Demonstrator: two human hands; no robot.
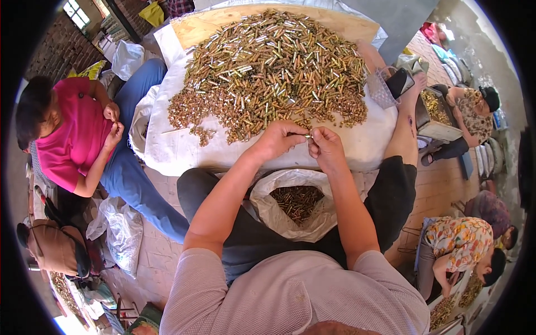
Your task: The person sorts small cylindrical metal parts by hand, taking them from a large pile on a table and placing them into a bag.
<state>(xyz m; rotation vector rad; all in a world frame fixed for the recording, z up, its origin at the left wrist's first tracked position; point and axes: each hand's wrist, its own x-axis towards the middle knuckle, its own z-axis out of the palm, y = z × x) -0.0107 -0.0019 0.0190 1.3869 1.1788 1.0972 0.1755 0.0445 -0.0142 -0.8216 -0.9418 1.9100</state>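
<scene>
Both my hands meet above the near edge of the white-covered table point(167, 151). My left hand point(278, 139) pinches a small brass-coloured metal cylinder point(308, 136) between thumb and forefinger. The fingers of my right hand point(327, 147) are closed at the cylinder's other end. Just beyond my hands lies a large pile of similar metal cylinders point(273, 61), some gold, some silvery. Smaller copper-coloured pieces point(201, 111) lie along its near side. Below my hands, between my legs, an open white woven sack point(268, 190) holds many small metal pieces point(296, 202).
A wooden board point(206, 25) backs the pile. A person in a pink top point(72, 128) sits close on the left. A bare leg and a phone point(397, 84) are at the table's right. Several people work farther right near a box of metal pieces point(441, 131). Plastic bags point(120, 234) lie left.
</scene>
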